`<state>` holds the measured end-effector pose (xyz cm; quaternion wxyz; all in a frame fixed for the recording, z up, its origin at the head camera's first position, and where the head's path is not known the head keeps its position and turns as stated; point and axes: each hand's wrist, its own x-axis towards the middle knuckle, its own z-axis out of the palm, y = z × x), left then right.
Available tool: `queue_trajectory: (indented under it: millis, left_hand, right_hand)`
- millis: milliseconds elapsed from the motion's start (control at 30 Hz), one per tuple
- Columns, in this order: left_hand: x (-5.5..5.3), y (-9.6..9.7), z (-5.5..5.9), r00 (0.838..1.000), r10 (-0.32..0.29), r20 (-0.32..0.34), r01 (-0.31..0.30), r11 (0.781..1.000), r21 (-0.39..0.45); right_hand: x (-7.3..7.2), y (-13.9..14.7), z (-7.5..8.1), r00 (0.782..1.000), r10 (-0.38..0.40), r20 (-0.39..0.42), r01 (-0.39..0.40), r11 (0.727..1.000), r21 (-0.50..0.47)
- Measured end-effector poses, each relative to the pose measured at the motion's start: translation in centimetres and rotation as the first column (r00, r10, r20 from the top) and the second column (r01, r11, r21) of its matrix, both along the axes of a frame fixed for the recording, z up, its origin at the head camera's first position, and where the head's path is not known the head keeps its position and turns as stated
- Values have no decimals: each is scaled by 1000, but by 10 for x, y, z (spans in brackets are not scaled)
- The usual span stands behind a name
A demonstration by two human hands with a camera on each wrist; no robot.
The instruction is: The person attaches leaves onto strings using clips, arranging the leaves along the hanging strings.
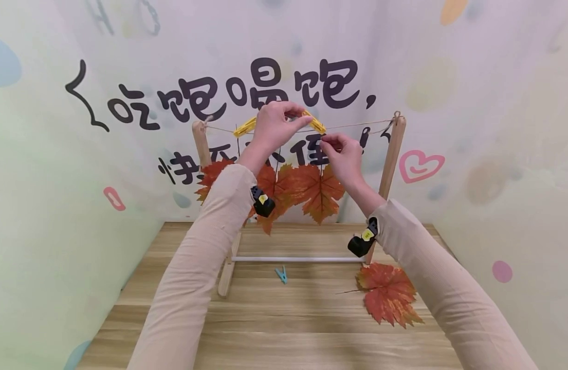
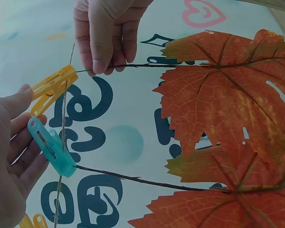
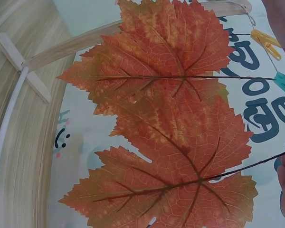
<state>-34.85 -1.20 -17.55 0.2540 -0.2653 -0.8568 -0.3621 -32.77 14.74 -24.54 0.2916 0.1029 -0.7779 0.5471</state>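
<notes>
My left hand (image 1: 276, 123) pinches a yellow clothespin (image 2: 52, 90) between thumb and fingers, at the string (image 1: 358, 125) of a wooden frame. My right hand (image 1: 346, 156) pinches the stem of a red-orange maple leaf (image 3: 180, 185). The stem's end reaches the yellow clothespin's tip; whether it is clamped I cannot tell. Beside my left fingers, a teal clothespin (image 2: 52, 147) on the string holds a second leaf (image 2: 242, 190) by its stem. Another yellow clothespin (image 1: 244, 127) hangs farther left, with a leaf (image 1: 214, 174) below, partly behind my left arm.
A loose maple leaf (image 1: 387, 293) lies on the wooden table (image 1: 284, 318), near the frame's right post (image 1: 392, 154). Another teal clothespin (image 1: 281, 275) lies in front of the white crossbar (image 1: 297, 259). Behind the frame stands a printed wall (image 1: 284, 36).
</notes>
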Motion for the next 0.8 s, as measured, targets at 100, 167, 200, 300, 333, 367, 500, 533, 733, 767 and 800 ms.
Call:
queue_trajectory:
  millis: [100, 167, 200, 300, 333, 367, 500, 533, 733, 767, 800]
  left_hand:
    - [1, -1, 0, 1000, -18, 13, 18, 1000, 8]
    - [1, -1, 0, 999, -28, 17, 27, 1000, 16]
    - [1, -1, 0, 999, -30, 17, 30, 999, 17]
    - [1, -1, -1, 999, -40, 22, 39, 999, 25]
    - [1, -1, -1, 999, -40, 25, 39, 999, 25]
    - [1, -2, -1, 999, -40, 28, 39, 999, 23]
    - [3, -3, -1, 999, -33, 26, 33, 999, 27]
    - [2, -3, -1, 999, -37, 16, 36, 999, 34]
    - [5, -3, 1, 999, -47, -11, 48, 996, 74]
    - [6, -3, 2, 999, -46, -7, 46, 996, 78]
    - [8, -3, 3, 999, -48, -7, 48, 996, 81]
  right_hand:
    - [0, 0, 0, 1000, -4, -6, 4, 1000, 3]
    - [0, 0, 0, 1000, 0, -14, 0, 1000, 3]
    - [0, 0, 0, 1000, 1, -17, -1, 1000, 4]
    - [1, 1, -1, 1000, 5, -26, -5, 1000, 8]
    - [1, 1, -1, 1000, 7, -27, -7, 1000, 6]
    - [1, 1, -2, 1000, 7, -26, -6, 1000, 11]
    - [1, 2, -4, 999, 17, -31, -17, 1000, 14]
    - [1, 2, -4, 999, 24, -32, -24, 1000, 11]
    - [12, 2, 2, 999, 40, -20, -40, 999, -3]
    - [13, 2, 2, 999, 38, -17, -38, 999, -7]
    - [13, 3, 2, 999, 33, -15, -33, 999, -5]
